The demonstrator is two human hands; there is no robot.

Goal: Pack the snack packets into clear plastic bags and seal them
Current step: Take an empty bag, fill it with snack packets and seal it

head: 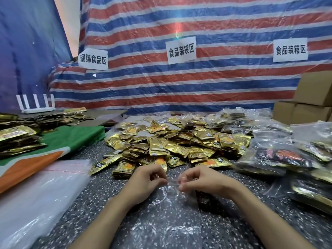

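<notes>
On striped tarp [224, 83], three paper signs: left sign [93, 59] 捆绑食品区, middle sign [181, 49] 食品装袋区, right sign [290, 49] 食品装箱区. Print on snack packets [158, 148] unreadable.

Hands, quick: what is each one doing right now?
Left hand: pinching the top edge of the clear plastic bag.
Right hand: pinching the same edge.

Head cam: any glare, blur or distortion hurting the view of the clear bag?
Head view: rainbow flare streak on the striped tarp; fisheye bends the edges; stack of empty bags lower left is smeared; the clear bag pinched by left hand and right hand shows only by glints.
</notes>
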